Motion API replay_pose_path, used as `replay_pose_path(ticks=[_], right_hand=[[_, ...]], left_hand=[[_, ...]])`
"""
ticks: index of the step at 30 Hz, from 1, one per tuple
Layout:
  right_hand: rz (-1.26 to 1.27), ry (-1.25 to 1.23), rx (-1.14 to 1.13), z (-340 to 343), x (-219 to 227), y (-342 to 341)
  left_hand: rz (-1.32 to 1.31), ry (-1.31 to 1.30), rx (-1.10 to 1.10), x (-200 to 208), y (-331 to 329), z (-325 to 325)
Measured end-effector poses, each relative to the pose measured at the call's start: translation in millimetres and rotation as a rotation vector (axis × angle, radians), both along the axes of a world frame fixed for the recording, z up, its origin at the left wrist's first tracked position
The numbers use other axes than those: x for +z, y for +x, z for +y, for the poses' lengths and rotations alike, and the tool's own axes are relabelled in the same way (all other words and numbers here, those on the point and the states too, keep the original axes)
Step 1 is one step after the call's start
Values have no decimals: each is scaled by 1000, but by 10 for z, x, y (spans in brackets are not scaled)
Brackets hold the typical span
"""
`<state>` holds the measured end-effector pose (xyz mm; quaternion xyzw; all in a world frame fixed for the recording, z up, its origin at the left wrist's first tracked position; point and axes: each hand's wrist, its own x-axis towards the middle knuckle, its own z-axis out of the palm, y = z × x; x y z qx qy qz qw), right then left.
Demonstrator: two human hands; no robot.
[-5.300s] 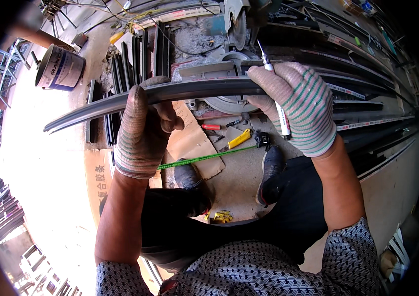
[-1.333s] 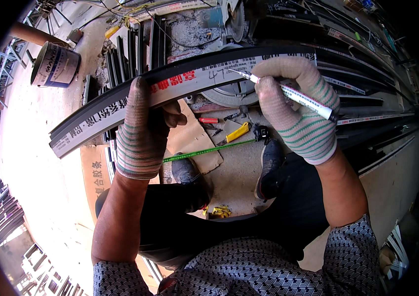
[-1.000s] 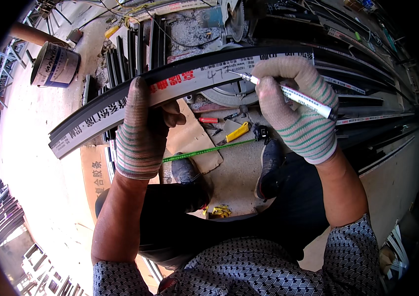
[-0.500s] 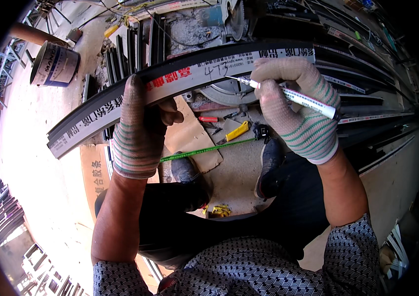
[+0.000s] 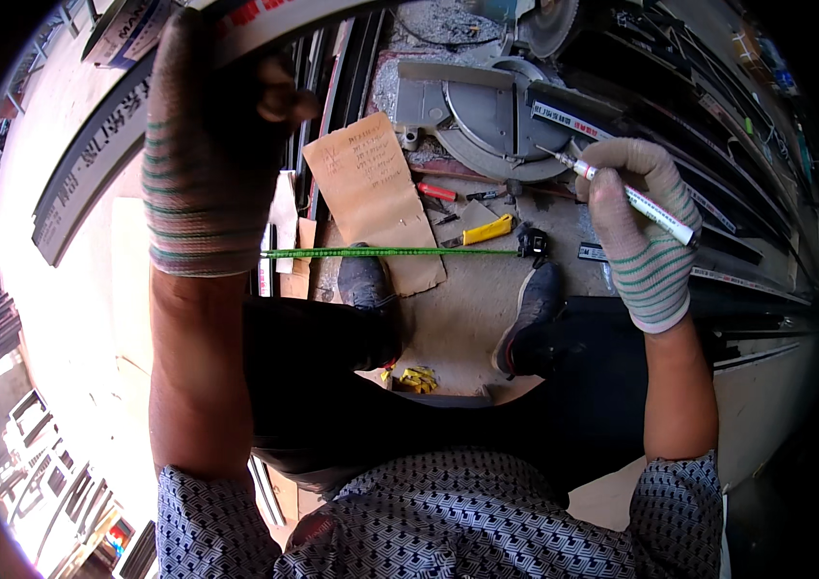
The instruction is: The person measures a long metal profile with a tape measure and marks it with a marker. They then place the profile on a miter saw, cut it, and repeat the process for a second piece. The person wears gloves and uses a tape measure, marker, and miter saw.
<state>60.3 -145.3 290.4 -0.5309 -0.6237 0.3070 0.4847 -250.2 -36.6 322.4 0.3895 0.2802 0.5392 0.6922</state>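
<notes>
My left hand (image 5: pixel 192 183), in a striped knit glove, is closed around a long dark profile strip (image 5: pixel 100 145) with white printed film on it. The strip is lifted up at the far left and runs out past the top of the view. My left fingers on its underside lie in shadow. In my right hand (image 5: pixel 646 232), gloved too, a white marker pen (image 5: pixel 662 214) is pinched between thumb and fingers. Its uncapped tip points to the far left, in front of the saw's round base and apart from the strip.
Ahead stands a mitre saw (image 5: pixel 486 116) with its toothed blade (image 5: pixel 552 27). Between my feet lie written-on cardboard (image 5: pixel 371 183), a yellow utility knife (image 5: pixel 488 230) and a tape measure (image 5: pixel 532 242) with its green blade pulled out. Dark profiles (image 5: pixel 612 135) are stacked at right; a bucket (image 5: pixel 129 34) stands far left.
My left hand has raised the profile strip up and to the left, away from the pen. My right hand has moved to the right, still gripping the marker. The saw base now shows.
</notes>
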Motion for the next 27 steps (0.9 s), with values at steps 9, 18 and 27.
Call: replay_pose_path(ticks=[9, 18, 27], right_hand=[[-69, -317, -25, -140, -1052, -173], [287, -585, -287, -57, -2638, -523], [534, -607, -210, 466, -3142, -958]], left_hand=[[5, 211, 2, 459, -1123, 193], [-89, -111, 505, -1048, -1772, -172], [-85, -561, 650, -2270, -1661, -466]])
